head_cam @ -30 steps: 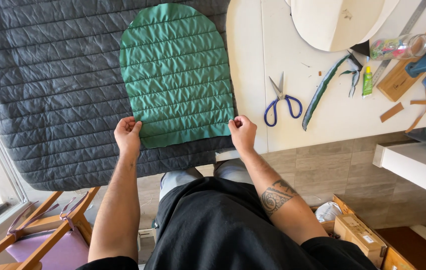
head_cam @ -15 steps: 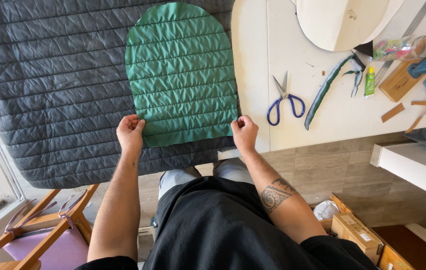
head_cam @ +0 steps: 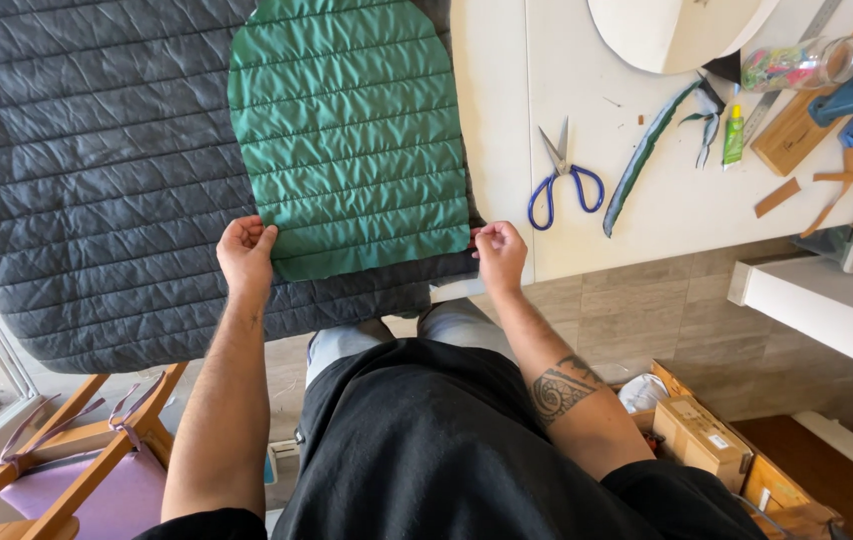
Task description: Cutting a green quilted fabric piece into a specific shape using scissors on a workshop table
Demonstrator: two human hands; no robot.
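A green quilted fabric piece (head_cam: 347, 130) with a rounded far end lies on top of a large dark grey quilted fabric (head_cam: 77, 170) spread over a white table (head_cam: 492, 120). My left hand (head_cam: 244, 250) pinches the green piece's near left corner. My right hand (head_cam: 499, 252) pinches its near right corner, at the table's front edge. Both hands grip the fabric edge with fingers closed on it.
Blue-handled scissors (head_cam: 562, 180) lie on the table right of the fabric, beside a strip of fabric (head_cam: 647, 150), a glue tube (head_cam: 734, 135), a jar (head_cam: 797, 65) and wooden pieces (head_cam: 797, 130). A wooden chair (head_cam: 77, 450) stands lower left; cardboard boxes (head_cam: 707, 440) sit on the floor at right.
The green piece has shifted slightly to the right on the grey fabric, with both hands staying on its near corners.
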